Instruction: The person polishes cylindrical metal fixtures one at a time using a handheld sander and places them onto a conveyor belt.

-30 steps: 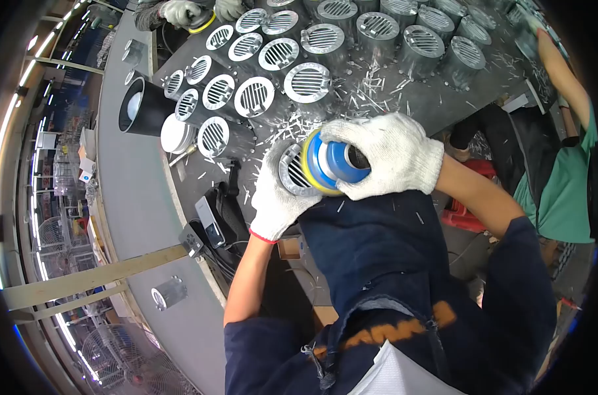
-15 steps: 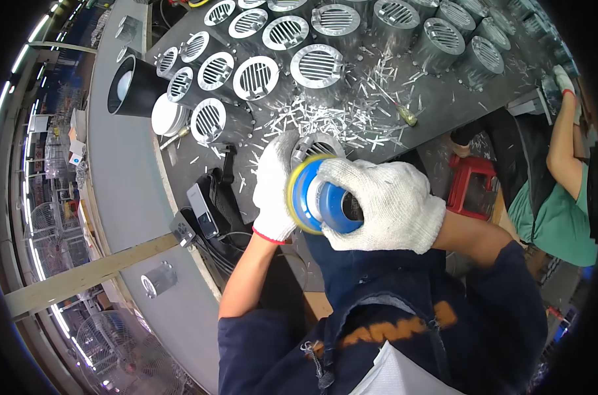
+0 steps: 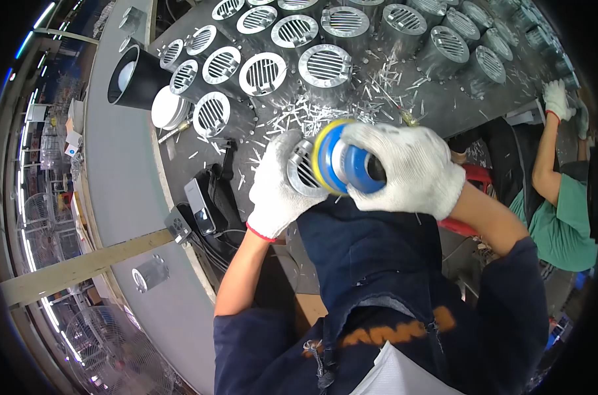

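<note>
My left hand, in a white knit glove with a red cuff, is wrapped round a metal cylinder with a slotted end. My gloved right hand grips a blue round sander with a yellow rim. The sander's pad side faces the slotted end, close to its right edge; whether they touch is unclear. Behind them, thin metal slivers lie scattered on the dark table, with several slotted metal cylinders standing in rows beyond.
At the left are a black cup, stacked white discs and a black pouch beside cables. One cylinder lies on the grey surface. A wooden bar crosses the lower left. A co-worker in green is at the right.
The sander has moved up and right, and more of the slotted end shows than half a second ago. The cylinder in my left hand has tilted. The co-worker's hands have shifted.
</note>
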{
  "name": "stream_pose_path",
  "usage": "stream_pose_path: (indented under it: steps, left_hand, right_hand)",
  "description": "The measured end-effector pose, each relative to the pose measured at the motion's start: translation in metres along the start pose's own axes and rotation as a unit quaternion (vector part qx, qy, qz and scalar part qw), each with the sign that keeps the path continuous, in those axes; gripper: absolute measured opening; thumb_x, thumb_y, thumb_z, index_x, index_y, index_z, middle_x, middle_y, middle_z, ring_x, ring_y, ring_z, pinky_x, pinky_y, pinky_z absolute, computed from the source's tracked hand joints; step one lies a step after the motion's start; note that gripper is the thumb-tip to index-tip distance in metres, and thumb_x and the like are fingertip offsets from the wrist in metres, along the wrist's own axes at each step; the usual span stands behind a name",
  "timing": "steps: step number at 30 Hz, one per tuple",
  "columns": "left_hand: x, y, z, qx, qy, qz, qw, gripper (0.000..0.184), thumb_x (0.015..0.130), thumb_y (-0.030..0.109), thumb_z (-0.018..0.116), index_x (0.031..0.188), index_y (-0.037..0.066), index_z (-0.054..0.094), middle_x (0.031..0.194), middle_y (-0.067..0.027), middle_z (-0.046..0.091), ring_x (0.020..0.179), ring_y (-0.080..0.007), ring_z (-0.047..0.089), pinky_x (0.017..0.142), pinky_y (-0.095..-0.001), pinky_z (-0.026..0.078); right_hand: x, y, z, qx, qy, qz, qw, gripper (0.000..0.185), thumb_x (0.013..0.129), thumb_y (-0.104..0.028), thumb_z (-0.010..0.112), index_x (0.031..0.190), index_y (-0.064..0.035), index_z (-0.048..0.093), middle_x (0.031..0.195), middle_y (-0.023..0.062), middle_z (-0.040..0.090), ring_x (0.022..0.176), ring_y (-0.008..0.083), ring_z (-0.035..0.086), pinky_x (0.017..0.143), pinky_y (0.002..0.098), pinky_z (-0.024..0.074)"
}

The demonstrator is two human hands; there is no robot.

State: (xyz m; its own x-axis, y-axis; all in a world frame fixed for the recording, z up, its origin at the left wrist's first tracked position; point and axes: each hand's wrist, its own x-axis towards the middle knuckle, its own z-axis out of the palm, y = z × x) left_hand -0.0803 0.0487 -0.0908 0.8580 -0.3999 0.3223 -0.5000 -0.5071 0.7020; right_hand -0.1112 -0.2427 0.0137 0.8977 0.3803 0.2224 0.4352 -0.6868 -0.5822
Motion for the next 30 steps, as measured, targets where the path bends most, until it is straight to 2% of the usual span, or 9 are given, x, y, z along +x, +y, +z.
stream_pose_path:
  steps: [11, 12, 17, 18, 19, 21, 22, 23, 30]
  left_hand:
    - [0.006, 0.002, 0.002, -0.189, -0.008, -0.102, 0.977, 0.111, 0.075, 0.035, 0.114, 0.164, 0.002, 0.056, 0.153, -0.0183, 0.073, 0.142, -0.0318, 0.074, 0.121, -0.0423, 0.06]
    - [0.009, 0.016, -0.014, 0.049, -0.02, -0.023, 0.998, 0.11, 0.075, 0.038, 0.114, 0.163, 0.004, 0.058, 0.149, -0.0173, 0.076, 0.138, -0.0321, 0.077, 0.118, -0.0423, 0.062]
    - [-0.064, 0.075, -0.116, -0.159, 0.092, -0.211, 0.96, 0.091, 0.072, 0.018, 0.105, 0.151, -0.003, 0.066, 0.123, -0.0154, 0.087, 0.122, -0.0299, 0.084, 0.114, -0.0448, 0.066]
    - [-0.096, 0.071, -0.153, 0.167, 0.086, -0.069, 0.98, 0.078, 0.072, 0.007, 0.098, 0.144, -0.003, 0.07, 0.109, -0.0164, 0.087, 0.119, -0.0303, 0.085, 0.118, -0.047, 0.064]
    - [-0.142, 0.06, -0.165, -0.044, 0.224, -0.294, 0.928, 0.081, 0.073, 0.001, 0.095, 0.149, -0.003, 0.066, 0.124, -0.0187, 0.085, 0.122, -0.0321, 0.082, 0.125, -0.0537, 0.06]
    - [-0.267, -0.006, -0.223, -0.025, 0.577, -0.111, 0.809, 0.094, 0.081, 0.011, 0.1, 0.164, 0.004, 0.057, 0.156, -0.0202, 0.073, 0.14, -0.0366, 0.074, 0.126, -0.0574, 0.058]
    - [-0.259, 0.031, -0.223, 0.168, 0.548, -0.154, 0.805, 0.098, 0.08, 0.004, 0.103, 0.164, 0.005, 0.054, 0.153, -0.0183, 0.073, 0.137, -0.034, 0.075, 0.124, -0.0555, 0.062]
    - [-0.297, 0.016, -0.249, 0.174, 0.663, -0.274, 0.675, 0.101, 0.076, 0.012, 0.11, 0.16, 0.005, 0.054, 0.149, -0.0182, 0.074, 0.132, -0.0332, 0.076, 0.119, -0.0555, 0.067]
    - [-0.361, -0.068, -0.279, 0.168, 0.778, -0.426, 0.43, 0.114, 0.076, 0.044, 0.113, 0.162, 0.007, 0.047, 0.137, -0.0208, 0.076, 0.104, -0.0329, 0.081, 0.088, -0.0495, 0.072]
  right_hand:
    - [-0.022, -0.033, 0.013, -0.003, -0.054, -0.044, 0.998, 0.07, 0.078, -0.043, 0.097, 0.14, -0.0157, 0.078, 0.104, 0.0143, 0.084, 0.084, 0.0323, 0.085, 0.074, 0.0452, 0.0703]
    - [-0.031, -0.04, 0.016, 0.014, -0.069, -0.073, 0.995, 0.071, 0.078, -0.044, 0.097, 0.141, -0.0163, 0.079, 0.103, 0.0145, 0.083, 0.083, 0.0318, 0.085, 0.074, 0.0441, 0.0705]
    - [-0.08, -0.026, 0.014, 0.193, -0.041, -0.001, 0.98, 0.069, 0.079, -0.04, 0.104, 0.133, -0.0092, 0.076, 0.125, 0.013, 0.085, 0.101, 0.0358, 0.087, 0.093, 0.0431, 0.0718]
    - [-0.089, -0.017, 0.009, 0.214, -0.031, 0.061, 0.975, 0.07, 0.077, -0.036, 0.104, 0.134, -0.0084, 0.075, 0.128, 0.0134, 0.084, 0.107, 0.0348, 0.087, 0.097, 0.0421, 0.0705]
    - [-0.094, -0.01, 0.003, 0.232, -0.022, 0.121, 0.965, 0.071, 0.076, -0.031, 0.105, 0.135, -0.0077, 0.074, 0.13, 0.0137, 0.083, 0.112, 0.0337, 0.087, 0.101, 0.0411, 0.0692]
    - [-0.103, 0.008, -0.003, 0.207, 0.034, 0.177, 0.962, 0.074, 0.075, -0.028, 0.104, 0.138, -0.007, 0.072, 0.131, 0.0135, 0.082, 0.12, 0.0303, 0.085, 0.106, 0.0412, 0.0663]
    - [-0.107, 0.012, -0.004, 0.212, 0.047, 0.238, 0.947, 0.076, 0.075, -0.028, 0.103, 0.14, -0.0063, 0.07, 0.132, 0.014, 0.08, 0.124, 0.0278, 0.082, 0.11, 0.0416, 0.0637]
    - [-0.112, 0.023, -0.004, 0.213, 0.053, 0.245, 0.944, 0.078, 0.075, -0.027, 0.102, 0.142, -0.0053, 0.069, 0.133, 0.0146, 0.08, 0.122, 0.0273, 0.081, 0.111, 0.0423, 0.0634]
    - [-0.102, 0.032, 0.005, 0.222, 0.075, 0.212, 0.949, 0.079, 0.075, -0.025, 0.102, 0.143, -0.0051, 0.067, 0.133, 0.0146, 0.08, 0.125, 0.0291, 0.081, 0.113, 0.0433, 0.0625]
